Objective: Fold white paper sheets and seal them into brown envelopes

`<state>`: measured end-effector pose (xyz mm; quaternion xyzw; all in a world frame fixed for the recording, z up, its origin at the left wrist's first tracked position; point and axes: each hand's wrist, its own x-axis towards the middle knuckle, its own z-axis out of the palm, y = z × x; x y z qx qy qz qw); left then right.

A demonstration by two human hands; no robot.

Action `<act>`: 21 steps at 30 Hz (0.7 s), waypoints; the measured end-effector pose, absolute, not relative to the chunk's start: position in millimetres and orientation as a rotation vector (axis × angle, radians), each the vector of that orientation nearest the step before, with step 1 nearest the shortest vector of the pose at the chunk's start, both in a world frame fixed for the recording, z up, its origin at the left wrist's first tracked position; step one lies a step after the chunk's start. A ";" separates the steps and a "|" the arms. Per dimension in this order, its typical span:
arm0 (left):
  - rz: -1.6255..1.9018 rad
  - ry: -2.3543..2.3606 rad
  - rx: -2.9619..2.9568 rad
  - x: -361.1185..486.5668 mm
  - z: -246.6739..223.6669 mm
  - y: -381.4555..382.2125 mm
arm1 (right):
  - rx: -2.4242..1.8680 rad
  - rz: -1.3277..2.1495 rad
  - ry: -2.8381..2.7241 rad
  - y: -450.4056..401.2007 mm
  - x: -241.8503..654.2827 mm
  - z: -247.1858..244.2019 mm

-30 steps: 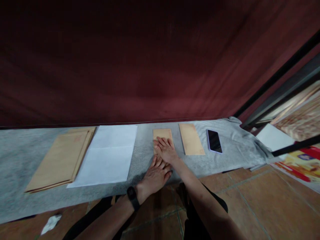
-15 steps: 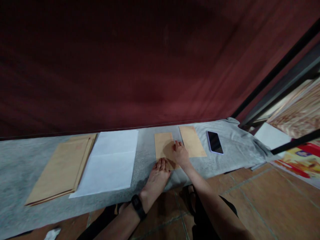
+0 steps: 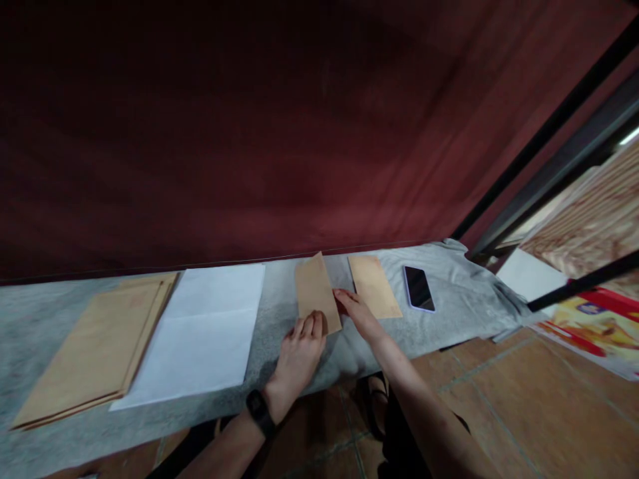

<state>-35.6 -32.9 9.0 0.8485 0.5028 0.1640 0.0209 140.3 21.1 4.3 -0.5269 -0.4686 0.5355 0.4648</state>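
A small brown envelope [image 3: 314,289] is tilted, its right side raised off the grey cloth. My left hand [image 3: 299,346], with a black band at the wrist, has its fingers bent over the lower edge of this envelope; the thumb is hidden. At the envelope's right edge, my right hand [image 3: 355,311] pinches the paper, with its lower fingers tucked out of sight. Just right of that hand lies a second small brown envelope [image 3: 377,287], flat on the cloth.
The grey cloth [image 3: 279,293] covers a long narrow bench against a dark red wall. White paper sheets [image 3: 210,332] and a stack of large brown envelopes [image 3: 100,346] lie on the left. A phone [image 3: 419,289] rests at right. A colourful box [image 3: 599,326] stands on the tiled floor.
The small envelope has gone from lying flat to being lifted and tilted on its right side. My right hand has closed on its edge. The view has shifted slightly.
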 end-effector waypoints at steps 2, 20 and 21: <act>0.657 1.612 2.385 -37.7 13.4 -25.1 | -1.147 1.461 -1.055 16.0 138.8 13.6; 0.911 1.021 0.436 -20.8 -7.1 -27.2 | -1.419 1.629 -1.159 -11.2 128.6 9.0; 0.868 1.004 0.469 -21.2 -8.5 -29.8 | -1.462 1.629 -1.147 -10.6 129.5 9.2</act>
